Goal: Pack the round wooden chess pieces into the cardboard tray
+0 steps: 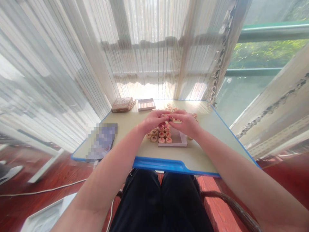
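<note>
Above an open shallow box (173,144), my left hand (154,121) and my right hand (185,121) meet at their fingertips. Pinched between them is a round wooden xiangqi piece (170,119) with a dark character; the fingers hide part of it. Inside the box, red-marked xiangqi pieces (161,134) lie in rows along the left side, and the grey floor of the box shows on the right. Just left of the box lie several dark-marked pieces (154,138). Beyond my hands, more loose pieces (170,107) are scattered, partly covered by my fingers.
A second shallow box (146,104) and a brown flat box (122,104) stand at the table's back left. A blurred-out flat object (102,141) lies at the left edge. The pale table (127,141) has a blue rim. Sheer curtains (149,58) hang behind it.
</note>
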The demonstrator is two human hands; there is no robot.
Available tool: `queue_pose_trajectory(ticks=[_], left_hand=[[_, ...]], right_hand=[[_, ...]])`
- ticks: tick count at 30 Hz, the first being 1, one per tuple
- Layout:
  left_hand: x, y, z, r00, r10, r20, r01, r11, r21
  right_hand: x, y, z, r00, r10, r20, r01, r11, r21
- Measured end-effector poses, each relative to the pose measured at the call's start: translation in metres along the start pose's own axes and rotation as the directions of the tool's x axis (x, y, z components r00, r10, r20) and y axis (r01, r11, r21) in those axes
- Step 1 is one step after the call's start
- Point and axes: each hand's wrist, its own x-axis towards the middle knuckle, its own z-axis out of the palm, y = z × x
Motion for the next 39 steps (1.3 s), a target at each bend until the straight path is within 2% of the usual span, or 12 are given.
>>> queue_pose_trajectory(ticks=[6, 11, 14, 16, 18, 20, 21, 23, 26, 29, 36, 39], left_hand=[[0.0, -0.001, -0.003, 1.0, -0.02, 0.008, 0.02, 1.0, 0.019], [0.002, 0.0, -0.003, 1.0, -0.028, 0.011, 0.027, 0.998, 0.056], [0.002, 0.002, -0.004, 0.99, -0.022, -0.136, 0.04, 0.99, 0.133], [0.003, 0.002, -0.009, 0.941, 0.016, -0.338, 0.062, 0.974, 0.217], [0.004, 0.0, -0.016, 0.857, 0.063, -0.511, 0.113, 0.945, 0.308], [0.005, -0.002, -0.022, 0.796, 0.102, -0.597, 0.174, 0.906, 0.387], [0.006, -0.004, -0.024, 0.781, 0.121, -0.613, 0.197, 0.883, 0.426], [0.006, -0.006, -0.026, 0.775, 0.175, -0.607, 0.233, 0.814, 0.532], [0.005, -0.006, -0.026, 0.786, 0.286, -0.549, 0.289, 0.614, 0.734], [0.003, -0.004, -0.024, 0.792, 0.344, -0.504, 0.332, 0.449, 0.83], [0.001, -0.003, -0.024, 0.831, 0.301, -0.468, 0.353, 0.364, 0.862], [0.002, -0.004, -0.024, 0.844, 0.295, -0.448, 0.342, 0.346, 0.873]], right_hand=[[0.0, 0.001, -0.002, 0.996, 0.026, 0.08, -0.034, 0.994, 0.1], [0.001, 0.0, -0.004, 0.994, 0.032, 0.101, -0.039, 0.997, 0.07], [0.004, 0.001, -0.011, 0.988, 0.071, 0.138, -0.072, 0.997, 0.002], [0.006, 0.003, -0.019, 0.962, 0.13, 0.24, -0.11, 0.989, -0.097], [0.007, 0.006, -0.026, 0.905, 0.189, 0.38, -0.11, 0.969, -0.22], [0.007, 0.007, -0.031, 0.845, 0.23, 0.483, -0.08, 0.947, -0.311], [0.007, 0.008, -0.032, 0.825, 0.244, 0.511, -0.069, 0.939, -0.336], [0.007, 0.008, -0.031, 0.803, 0.258, 0.537, -0.062, 0.932, -0.356], [0.007, 0.007, -0.03, 0.774, 0.257, 0.579, -0.051, 0.936, -0.348], [0.008, 0.007, -0.03, 0.753, 0.253, 0.608, -0.052, 0.943, -0.328], [0.007, 0.01, -0.03, 0.74, 0.233, 0.631, -0.07, 0.96, -0.272], [0.008, 0.009, -0.027, 0.733, 0.297, 0.612, -0.112, 0.94, -0.322]])
